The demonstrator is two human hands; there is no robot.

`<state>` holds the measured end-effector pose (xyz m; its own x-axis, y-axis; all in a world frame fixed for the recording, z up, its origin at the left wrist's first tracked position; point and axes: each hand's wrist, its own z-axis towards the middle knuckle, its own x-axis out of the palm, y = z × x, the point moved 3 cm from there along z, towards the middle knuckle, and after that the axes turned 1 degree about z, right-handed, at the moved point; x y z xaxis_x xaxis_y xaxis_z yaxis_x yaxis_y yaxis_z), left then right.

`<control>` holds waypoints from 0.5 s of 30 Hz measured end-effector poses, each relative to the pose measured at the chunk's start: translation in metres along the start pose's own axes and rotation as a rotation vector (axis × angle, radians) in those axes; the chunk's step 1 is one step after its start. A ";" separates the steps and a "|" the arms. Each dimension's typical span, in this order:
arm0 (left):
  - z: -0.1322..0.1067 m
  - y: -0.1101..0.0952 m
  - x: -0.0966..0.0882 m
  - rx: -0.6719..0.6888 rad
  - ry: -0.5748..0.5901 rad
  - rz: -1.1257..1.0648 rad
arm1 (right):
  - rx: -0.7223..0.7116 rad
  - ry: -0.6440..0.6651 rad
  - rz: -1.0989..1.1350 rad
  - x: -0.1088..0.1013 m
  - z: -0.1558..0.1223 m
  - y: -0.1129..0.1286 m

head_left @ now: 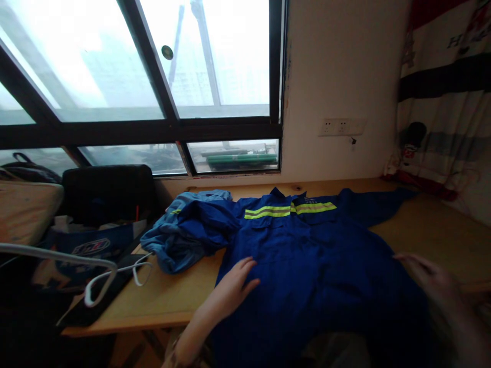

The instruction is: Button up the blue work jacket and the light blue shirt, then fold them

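A dark blue work jacket [284, 260] lies spread on the wooden table, its front edge hanging toward me. Yellow-and-grey reflective bands cross its chest, and the collar points to the window. My left hand [236, 286] rests at the jacket's left side, thumb and fingers apart, holding nothing. At the jacket's right edge is my right hand [429, 276], slightly blurred, with its fingers stretched toward the cloth and the tips at the edge. Under the jacket's left sleeve lies a crumpled light blue garment [169, 243].
The wooden table [161, 301] stands below a window [226, 61]. A white metal hook-like bar [99, 263] reaches over its left side, near a printed bag [92, 250] and a black chair [109, 189]. Wall sockets [339, 127] and a curtain [445, 117] are at the right.
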<state>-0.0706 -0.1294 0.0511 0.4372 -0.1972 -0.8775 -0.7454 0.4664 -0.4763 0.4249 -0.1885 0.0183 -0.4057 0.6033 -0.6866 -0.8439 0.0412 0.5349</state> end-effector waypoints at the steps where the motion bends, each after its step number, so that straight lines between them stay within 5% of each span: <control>1: 0.029 -0.002 0.007 -0.005 -0.077 0.067 | -0.046 0.078 0.013 0.020 0.014 0.015; 5: 0.127 -0.001 0.036 -0.071 -0.240 0.289 | -0.299 0.213 -0.138 0.104 0.058 0.062; 8: 0.161 0.008 0.053 -0.153 -0.211 0.346 | -0.170 0.339 -0.343 0.143 0.063 0.053; 11: 0.162 0.017 0.067 -0.204 -0.173 0.365 | -0.040 0.390 -0.440 0.148 0.047 0.026; 15: 0.147 0.012 0.084 -0.183 -0.184 0.399 | 0.028 0.306 -0.468 0.128 0.017 -0.001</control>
<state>0.0313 -0.0137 -0.0193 0.1686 0.1303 -0.9770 -0.9423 0.3123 -0.1209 0.3798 -0.0977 -0.0614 -0.0769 0.2568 -0.9634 -0.9505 0.2730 0.1486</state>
